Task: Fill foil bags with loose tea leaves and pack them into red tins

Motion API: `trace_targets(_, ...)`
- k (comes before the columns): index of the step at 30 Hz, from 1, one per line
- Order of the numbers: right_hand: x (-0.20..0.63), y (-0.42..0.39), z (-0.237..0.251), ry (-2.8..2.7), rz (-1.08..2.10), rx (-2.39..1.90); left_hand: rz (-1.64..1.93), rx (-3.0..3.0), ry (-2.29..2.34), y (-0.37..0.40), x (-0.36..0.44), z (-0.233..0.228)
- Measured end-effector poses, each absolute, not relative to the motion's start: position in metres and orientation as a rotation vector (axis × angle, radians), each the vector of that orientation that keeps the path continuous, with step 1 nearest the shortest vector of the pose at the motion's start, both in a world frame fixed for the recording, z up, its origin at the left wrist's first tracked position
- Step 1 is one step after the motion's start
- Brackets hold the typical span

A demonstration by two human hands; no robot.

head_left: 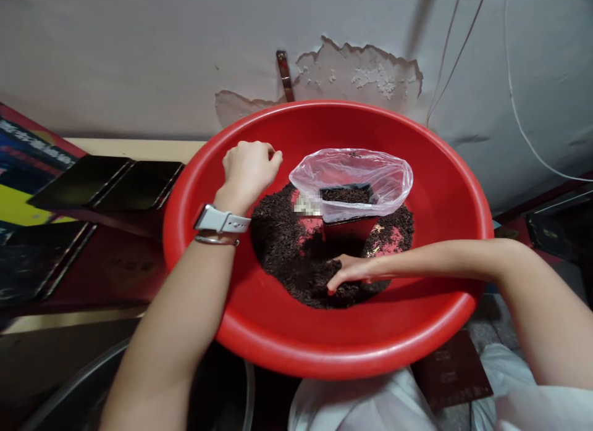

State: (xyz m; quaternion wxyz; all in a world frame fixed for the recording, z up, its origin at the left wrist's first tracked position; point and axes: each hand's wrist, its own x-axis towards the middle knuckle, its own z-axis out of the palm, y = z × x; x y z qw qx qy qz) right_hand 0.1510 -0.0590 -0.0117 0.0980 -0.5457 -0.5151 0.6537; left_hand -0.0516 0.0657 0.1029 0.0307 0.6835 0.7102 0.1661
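A large red plastic basin (259, 332) lies in front of me with a heap of dark soil (291, 252) on its bottom. In the soil stands a small dark red pot (348, 227) filled with soil, wrapped in a clear plastic bag (365, 171). My left hand (248, 168), a white watch on the wrist, is loosely closed over the basin's left side, just beside the soil. My right hand (352, 271) lies flat on the soil in front of the pot, fingers pressed into it.
Behind the basin rises a grey wall (139, 48) with peeling paint and thin cables (509, 79). Dark flat trays (106, 184) lie on the surface at left. A metal bowl rim (60, 394) shows at lower left, a dark booklet (451, 369) at lower right.
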Motion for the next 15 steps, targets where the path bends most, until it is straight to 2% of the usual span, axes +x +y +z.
trace_targets(5, 0.141, -0.046, 0.039, -1.551, 2.137, -1.271, 0.636, 2.048, 2.112, 0.073, -0.063, 0.098)
trace_targets(15, 0.145, -0.043, 0.144, -1.704, 1.854, -1.264, 0.618, 2.021, 2.173, 0.07, -0.063, 0.101)
